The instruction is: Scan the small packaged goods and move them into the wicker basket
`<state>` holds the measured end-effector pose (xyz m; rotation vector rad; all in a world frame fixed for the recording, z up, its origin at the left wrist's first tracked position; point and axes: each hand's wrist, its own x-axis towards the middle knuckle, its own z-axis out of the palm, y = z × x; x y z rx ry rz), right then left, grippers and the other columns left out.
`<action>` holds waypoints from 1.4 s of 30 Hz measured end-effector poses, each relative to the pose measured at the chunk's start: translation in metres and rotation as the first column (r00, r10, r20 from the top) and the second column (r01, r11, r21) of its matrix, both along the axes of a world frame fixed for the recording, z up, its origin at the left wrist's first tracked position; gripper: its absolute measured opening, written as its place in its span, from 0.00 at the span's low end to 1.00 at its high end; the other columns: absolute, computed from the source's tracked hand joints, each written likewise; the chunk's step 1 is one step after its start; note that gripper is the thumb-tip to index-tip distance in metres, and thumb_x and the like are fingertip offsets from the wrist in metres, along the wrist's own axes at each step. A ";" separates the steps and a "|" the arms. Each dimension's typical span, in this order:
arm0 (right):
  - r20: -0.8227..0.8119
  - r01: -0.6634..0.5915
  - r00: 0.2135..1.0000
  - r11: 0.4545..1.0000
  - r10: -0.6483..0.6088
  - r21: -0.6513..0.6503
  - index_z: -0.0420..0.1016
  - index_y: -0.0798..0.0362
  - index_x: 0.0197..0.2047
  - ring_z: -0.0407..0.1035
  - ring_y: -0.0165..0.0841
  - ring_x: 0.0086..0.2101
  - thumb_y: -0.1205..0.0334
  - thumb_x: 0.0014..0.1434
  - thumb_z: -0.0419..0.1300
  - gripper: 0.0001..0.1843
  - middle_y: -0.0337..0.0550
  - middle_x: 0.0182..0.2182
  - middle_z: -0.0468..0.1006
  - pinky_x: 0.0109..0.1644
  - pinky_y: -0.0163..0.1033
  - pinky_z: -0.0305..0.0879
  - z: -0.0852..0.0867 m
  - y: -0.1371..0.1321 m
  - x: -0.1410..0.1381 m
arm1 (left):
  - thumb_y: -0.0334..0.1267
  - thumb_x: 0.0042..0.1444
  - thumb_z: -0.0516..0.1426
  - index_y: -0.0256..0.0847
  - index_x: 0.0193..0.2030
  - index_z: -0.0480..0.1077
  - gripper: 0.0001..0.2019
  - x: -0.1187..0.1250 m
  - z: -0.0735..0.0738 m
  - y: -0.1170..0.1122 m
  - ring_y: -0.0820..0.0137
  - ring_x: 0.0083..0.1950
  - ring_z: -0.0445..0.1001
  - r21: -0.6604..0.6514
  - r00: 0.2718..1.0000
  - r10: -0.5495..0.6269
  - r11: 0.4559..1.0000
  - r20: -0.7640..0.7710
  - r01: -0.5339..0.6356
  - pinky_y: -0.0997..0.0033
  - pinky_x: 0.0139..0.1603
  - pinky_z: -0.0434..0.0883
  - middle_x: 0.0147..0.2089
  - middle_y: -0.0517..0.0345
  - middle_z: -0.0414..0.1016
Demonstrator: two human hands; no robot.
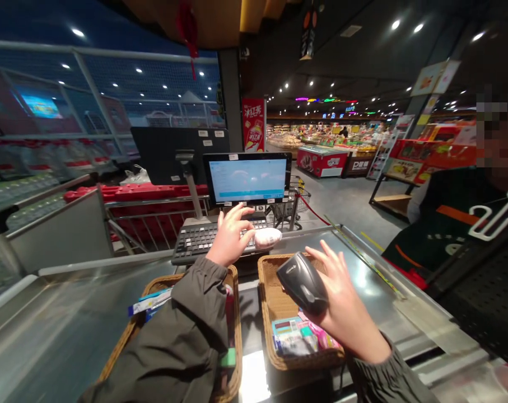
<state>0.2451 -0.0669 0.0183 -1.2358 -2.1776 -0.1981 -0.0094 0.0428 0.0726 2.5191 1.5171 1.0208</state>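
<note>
My left hand [232, 235] is over the black keyboard [199, 238], its fingers apart and partly stretched. A white oval thing with faint pinkish print [268, 238] sits right beside its thumb; I cannot tell whether they touch. My right hand [341, 294] holds a black handheld barcode scanner [303, 281] above the right wicker basket [264, 336]. Small packets [293, 336], blue, white and pink, lie in that basket. The left wicker basket [237, 336] holds more packets [150, 302] and is partly hidden by my left sleeve.
A lit screen [249, 179] stands behind the keyboard, with a second dark monitor [169, 154] to its left. The metal counter [81, 313] runs under both baskets. At the right are a person in a dark apron [438, 235] and a white hanger [495, 212].
</note>
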 end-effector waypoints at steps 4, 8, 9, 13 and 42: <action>-0.004 0.000 1.000 1.000 0.000 -0.001 0.68 0.53 0.58 0.40 0.54 0.69 0.59 0.56 0.59 0.26 0.57 0.64 0.61 0.66 0.74 0.43 0.001 -0.004 -0.014 | 0.35 0.58 0.52 0.42 0.29 0.72 0.09 -0.013 -0.001 -0.004 0.55 0.72 0.54 -0.013 1.000 0.019 1.000 0.003 -0.019 0.29 0.68 0.44 0.64 0.55 0.68; 0.016 -0.001 1.000 1.000 0.001 0.005 0.68 0.53 0.59 0.42 0.55 0.68 0.61 0.56 0.58 0.27 0.57 0.64 0.61 0.66 0.73 0.44 0.000 -0.009 -0.025 | 0.35 0.57 0.52 0.43 0.29 0.72 0.09 -0.023 -0.002 -0.007 0.55 0.72 0.54 -0.005 1.000 0.030 1.000 0.005 -0.030 0.28 0.67 0.45 0.64 0.56 0.68; 0.020 0.000 1.000 1.000 0.000 0.003 0.68 0.53 0.60 0.43 0.55 0.68 0.62 0.55 0.58 0.27 0.57 0.64 0.60 0.66 0.73 0.44 0.000 -0.009 -0.028 | 0.36 0.57 0.52 0.43 0.29 0.72 0.09 -0.026 -0.002 -0.007 0.55 0.72 0.54 -0.004 0.999 0.032 0.999 0.011 -0.032 0.29 0.67 0.44 0.64 0.56 0.69; 0.029 0.007 1.000 1.000 -0.007 -0.004 0.67 0.52 0.60 0.42 0.56 0.68 0.64 0.55 0.57 0.28 0.56 0.65 0.60 0.65 0.74 0.45 0.001 -0.013 -0.035 | 0.36 0.57 0.52 0.43 0.28 0.72 0.10 -0.034 -0.005 -0.008 0.54 0.71 0.55 -0.006 0.999 0.030 1.000 0.042 -0.030 0.30 0.68 0.44 0.63 0.55 0.69; 0.046 -0.106 0.993 0.992 0.109 -0.072 0.70 0.50 0.56 0.43 0.56 0.68 0.61 0.57 0.58 0.23 0.55 0.64 0.62 0.65 0.74 0.44 -0.003 -0.014 -0.077 | 0.36 0.56 0.53 0.42 0.29 0.72 0.08 -0.107 -0.029 -0.017 0.55 0.70 0.57 -0.081 0.984 0.172 0.983 0.054 -0.167 0.32 0.67 0.49 0.62 0.55 0.69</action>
